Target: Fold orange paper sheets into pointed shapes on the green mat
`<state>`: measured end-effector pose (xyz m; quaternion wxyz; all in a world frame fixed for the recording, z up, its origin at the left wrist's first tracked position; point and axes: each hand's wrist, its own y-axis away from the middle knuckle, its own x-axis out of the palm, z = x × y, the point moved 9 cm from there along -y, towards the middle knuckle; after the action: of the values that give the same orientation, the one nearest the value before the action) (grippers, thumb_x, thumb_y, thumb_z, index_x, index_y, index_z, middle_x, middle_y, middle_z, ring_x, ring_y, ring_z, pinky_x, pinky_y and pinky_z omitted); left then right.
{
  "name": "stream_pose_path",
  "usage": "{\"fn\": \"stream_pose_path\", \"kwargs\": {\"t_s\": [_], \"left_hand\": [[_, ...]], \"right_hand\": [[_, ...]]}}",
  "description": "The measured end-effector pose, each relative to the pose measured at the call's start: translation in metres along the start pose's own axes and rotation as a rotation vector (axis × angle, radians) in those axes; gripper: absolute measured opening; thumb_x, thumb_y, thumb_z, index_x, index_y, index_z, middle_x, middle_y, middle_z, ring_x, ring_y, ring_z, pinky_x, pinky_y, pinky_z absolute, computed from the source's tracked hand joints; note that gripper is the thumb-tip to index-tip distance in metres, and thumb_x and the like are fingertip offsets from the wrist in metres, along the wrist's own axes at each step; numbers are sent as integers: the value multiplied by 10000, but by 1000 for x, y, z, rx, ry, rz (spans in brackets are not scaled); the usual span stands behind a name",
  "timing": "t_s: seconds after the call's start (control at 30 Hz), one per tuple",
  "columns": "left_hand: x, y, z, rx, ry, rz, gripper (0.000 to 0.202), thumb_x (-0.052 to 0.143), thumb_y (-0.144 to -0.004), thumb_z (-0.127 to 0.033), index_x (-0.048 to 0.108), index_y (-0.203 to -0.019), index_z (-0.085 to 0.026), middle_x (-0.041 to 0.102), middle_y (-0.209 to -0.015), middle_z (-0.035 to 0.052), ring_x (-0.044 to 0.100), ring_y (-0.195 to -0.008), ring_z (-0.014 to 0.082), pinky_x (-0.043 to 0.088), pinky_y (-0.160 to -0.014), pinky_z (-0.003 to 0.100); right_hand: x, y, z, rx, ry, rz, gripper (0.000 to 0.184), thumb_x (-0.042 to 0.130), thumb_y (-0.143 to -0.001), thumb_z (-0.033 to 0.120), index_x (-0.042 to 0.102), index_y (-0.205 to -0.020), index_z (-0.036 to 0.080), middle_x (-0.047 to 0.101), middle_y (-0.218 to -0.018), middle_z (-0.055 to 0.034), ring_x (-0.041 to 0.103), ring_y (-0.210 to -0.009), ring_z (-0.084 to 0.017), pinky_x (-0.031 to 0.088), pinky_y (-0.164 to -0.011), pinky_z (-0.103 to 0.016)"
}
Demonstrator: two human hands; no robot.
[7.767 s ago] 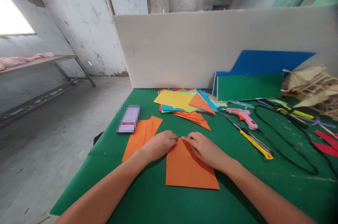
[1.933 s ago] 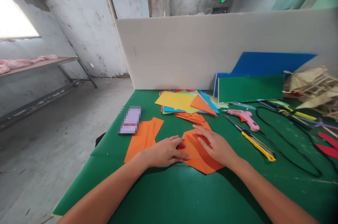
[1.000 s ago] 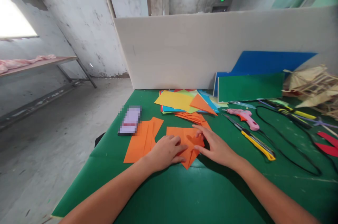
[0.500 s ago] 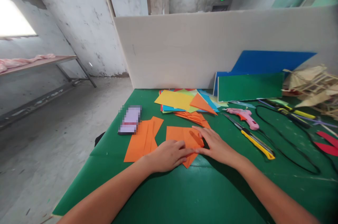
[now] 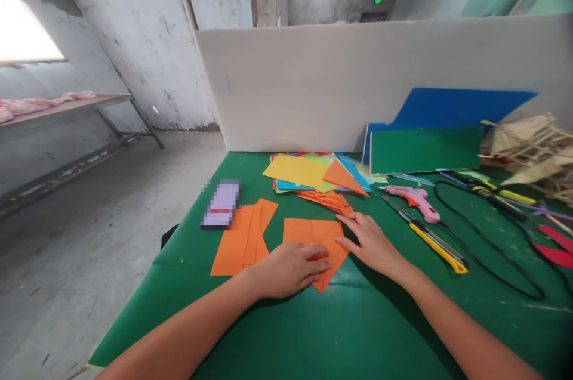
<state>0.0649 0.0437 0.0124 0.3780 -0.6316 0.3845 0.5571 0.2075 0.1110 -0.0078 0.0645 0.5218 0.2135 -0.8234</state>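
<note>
A creased sheet of orange paper point(image 5: 308, 231) lies flat on the green table, one corner pointing toward me. My left hand point(image 5: 298, 269) rests on its lower part, fingers laid along the surface. At the sheet's right edge is my right hand point(image 5: 371, 243), thumb and fingers apart, the fingertips touching that side and its upper right corner. To the left lie folded orange papers point(image 5: 237, 240). Behind the sheet, folded orange pieces point(image 5: 324, 200) are fanned out below a stack of coloured paper with a yellow sheet point(image 5: 293, 171) on top.
A phone point(image 5: 221, 204) with a blurred screen lies at the left. At the right are a utility knife point(image 5: 436, 246), a pink glue gun point(image 5: 414, 198) with its black cord, and red pieces point(image 5: 555, 253). Green point(image 5: 425, 150) and blue boards point(image 5: 461, 107) lean against a pale partition point(image 5: 313, 87).
My right hand has shifted slightly right and its fingers have spread from the left fingertips. The orange sheet now lies flatter, its right part more open. My left hand has barely moved.
</note>
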Motion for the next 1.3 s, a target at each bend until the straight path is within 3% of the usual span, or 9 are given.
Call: {"fn": "stream_pose_path", "kwargs": {"t_s": [0.23, 0.33, 0.5, 0.7, 0.9, 1.1, 1.3], "left_hand": [[0, -4, -7, -31, 5, -33, 344, 350, -989, -345, 527, -1262, -234, 560, -1245, 52, 625, -842, 147, 459, -725, 276], [3, -6, -1, -62, 109, -92, 312, 414, -970, -367, 582, -1199, -237, 581, -1235, 31, 619, -919, 158, 461, -781, 266], [3, -8, 4, -37, 221, -212, 318, 527, -911, -422, 662, -1093, -199, 619, -1144, 55, 582, -962, 185, 444, -896, 307], [2, -9, 3, -43, 336, -212, 303, 618, -860, -350, 665, -1108, -183, 599, -1116, 86, 526, -1053, 215, 432, -953, 318], [3, -6, 7, -137, 353, -190, 283, 589, -874, -375, 654, -1107, -228, 537, -1186, 72, 462, -1190, 219, 395, -1026, 327], [5, -2, 22, -330, 243, -182, 614, 708, -706, -520, 562, -1217, -212, 476, -1338, 100, 388, -1289, 308, 354, -1068, 462], [11, 2, 33, -469, 245, -183, 908, 684, -653, -613, 398, -1368, -133, 358, -1473, 142, 305, -1367, 313, 251, -1137, 475]], "right_hand": [[1, -5, 3, 30, -67, -17, 229, 592, -843, 357, 562, -1029, 226, 562, -1030, -70, 514, -981, -261, 424, -876, -422], [3, -7, 5, 5, -154, -25, 149, 572, -853, 308, 547, -975, 225, 582, -1003, -53, 525, -944, -236, 435, -846, -381], [3, -12, 6, 9, -93, -94, 258, 496, -887, 268, 555, -1132, 214, 582, -1001, -79, 530, -956, -249, 435, -852, -392], [0, -15, 11, -28, -63, -117, 130, 490, -876, 260, 591, -940, 210, 586, -964, -71, 534, -940, -240, 425, -854, -398], [-1, -14, 5, 82, -333, -95, 100, 507, -856, 295, 565, -867, 215, 604, -750, -9, 555, -672, -178, 452, -606, -295], [-14, -2, 13, 103, -349, -166, 121, 544, -861, 319, 622, -855, 227, 633, -759, -18, 580, -669, -180, 469, -601, -297], [-12, 1, 45, -128, -281, -46, 136, 517, -899, 249, 650, -890, 223, 666, -867, -44, 617, -792, -186, 508, -716, -314]]}}
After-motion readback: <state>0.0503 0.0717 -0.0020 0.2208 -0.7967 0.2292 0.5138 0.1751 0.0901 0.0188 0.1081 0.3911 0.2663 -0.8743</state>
